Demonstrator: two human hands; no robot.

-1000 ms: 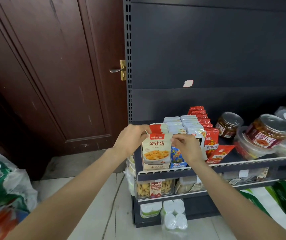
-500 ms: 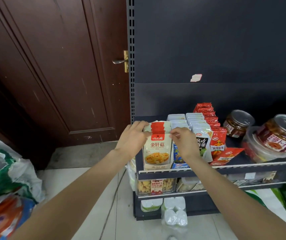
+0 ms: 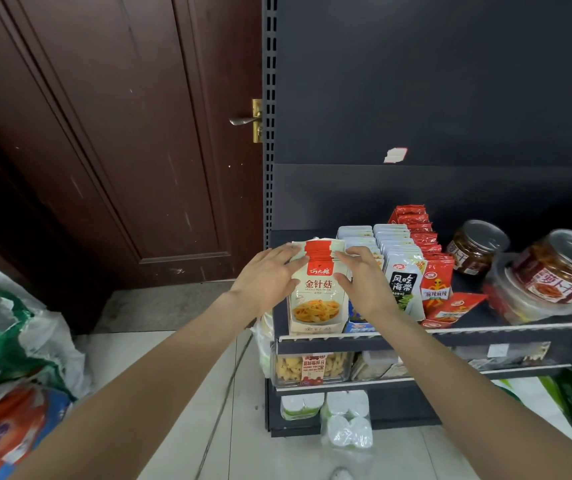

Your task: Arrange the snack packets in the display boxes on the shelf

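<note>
Two jars (image 3: 478,247) right of packets (image 3: 398,258)

Above both hands the dark back panel (image 3: 433,98) leaves open air. Left of the left hand (image 3: 267,278) lies a free gap toward the door (image 3: 104,133). Right of the right hand (image 3: 364,282), packed packet rows (image 3: 398,251) and jars (image 3: 476,247) block the shelf (image 3: 485,336).

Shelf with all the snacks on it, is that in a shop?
Most likely a small shop. The dark metal shelf carries rows of snack packets upright in display boxes, sealed jars and a price-tag rail along its front edge.
</note>
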